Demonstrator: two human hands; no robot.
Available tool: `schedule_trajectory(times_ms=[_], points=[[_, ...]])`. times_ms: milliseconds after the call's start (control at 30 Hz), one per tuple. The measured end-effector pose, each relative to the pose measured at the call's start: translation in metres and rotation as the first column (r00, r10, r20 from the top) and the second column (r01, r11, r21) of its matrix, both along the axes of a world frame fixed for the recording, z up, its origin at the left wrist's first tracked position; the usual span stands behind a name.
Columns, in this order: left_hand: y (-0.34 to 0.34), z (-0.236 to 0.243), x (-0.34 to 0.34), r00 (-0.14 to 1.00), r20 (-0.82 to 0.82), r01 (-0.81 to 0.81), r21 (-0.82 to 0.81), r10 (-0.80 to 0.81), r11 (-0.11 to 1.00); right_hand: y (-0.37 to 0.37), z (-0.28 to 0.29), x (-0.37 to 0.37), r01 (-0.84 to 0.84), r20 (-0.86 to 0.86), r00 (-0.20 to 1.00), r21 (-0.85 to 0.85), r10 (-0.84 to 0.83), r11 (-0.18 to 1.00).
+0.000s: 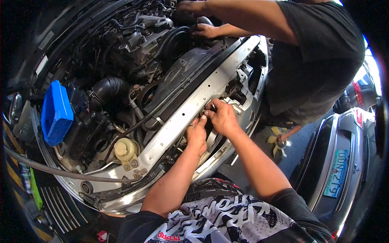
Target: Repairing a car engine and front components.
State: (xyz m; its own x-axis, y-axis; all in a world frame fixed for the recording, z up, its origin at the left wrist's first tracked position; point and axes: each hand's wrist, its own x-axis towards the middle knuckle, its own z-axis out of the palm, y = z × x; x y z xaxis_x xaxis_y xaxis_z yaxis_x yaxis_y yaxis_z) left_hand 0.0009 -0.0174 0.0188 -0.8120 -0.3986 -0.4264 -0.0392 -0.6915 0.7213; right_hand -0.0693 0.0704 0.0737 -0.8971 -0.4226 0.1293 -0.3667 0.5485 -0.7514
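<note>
Two hands at silver crossbar [174, 125], front edge mid-span | left hand [196, 135] nearer bar's reservoir end, right hand [224, 117] beside it | fingers curled, tips together; can't tell if either grip is closed on anything | room: narrow gap, bar to bumper [212, 164]; co-worker's arms [255, 16] by bar's far end

Characters on a blue licence plate [335, 174], white and red lettering on a shirt [227, 216]

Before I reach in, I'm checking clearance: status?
Left grip and right grip close together, front edge of silver crossbar. Anything pinched: unclear. Standing co-worker's hands beyond crossbar, apart from both.
</note>
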Motion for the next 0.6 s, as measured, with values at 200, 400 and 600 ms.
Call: schedule_trajectory(times_ms=[200, 400, 600], points=[[0.000, 0.001, 0.000, 1.000, 0.019, -0.004, -0.002, 0.005, 1.000, -0.001, -0.001, 0.003, -0.005, 0.001, 1.000, -0.008, 0.005, 1.000], [-0.003, -0.007, -0.001, 0.999, -0.040, 0.021, 0.019, -0.020, 1.000, -0.008, -0.007, 0.019, 0.172, 0.032, 0.985, -0.071, -0.170, 0.983], [-0.004, -0.016, 0.000, 0.998, -0.060, 0.024, 0.103, -0.018, 0.994, -0.014, -0.003, 0.027, 0.222, 0.000, 0.975, -0.007, -0.222, 0.975]])
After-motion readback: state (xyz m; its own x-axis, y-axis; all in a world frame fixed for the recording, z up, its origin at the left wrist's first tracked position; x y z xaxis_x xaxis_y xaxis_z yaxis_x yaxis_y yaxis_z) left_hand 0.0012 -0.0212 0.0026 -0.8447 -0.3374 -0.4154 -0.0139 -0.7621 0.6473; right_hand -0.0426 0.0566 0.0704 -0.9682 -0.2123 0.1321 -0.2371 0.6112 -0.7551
